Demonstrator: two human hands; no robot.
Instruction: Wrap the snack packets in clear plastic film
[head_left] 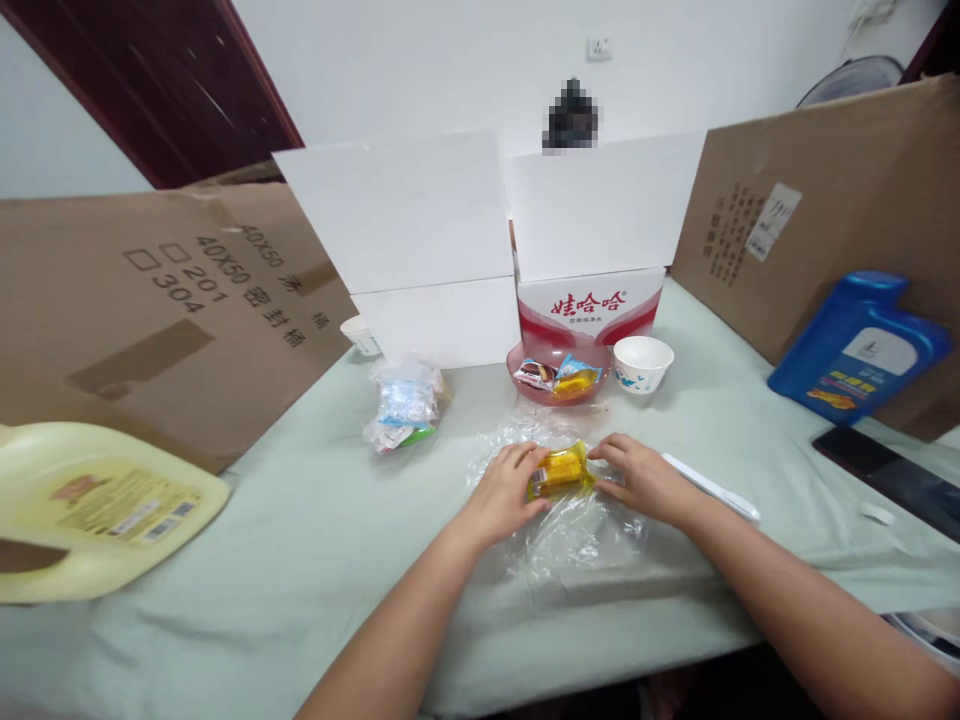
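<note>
A yellow wrapped snack packet (561, 471) lies on a crumpled clear plastic bag (577, 535) on the table. My left hand (504, 492) is closed about the packet's left end, thumb on the near side and fingers on the far side. At the right end, my right hand (641, 478) has its thumb and fingers apart, the tips close against the wrapper. Just beyond the bag is a pink translucent bowl (559, 397) with several wrapped snacks in it. A white paper cup (643, 364) stands beside the bowl.
A bag of wrapped snacks (405, 400) sits left of the bowl. Cardboard panels (247, 330) and a white box (435, 320) surround the table. A yellow jug (112, 500) is at left; a blue bottle (862, 345), black phone (892, 475) and white slim object (712, 488) are at right.
</note>
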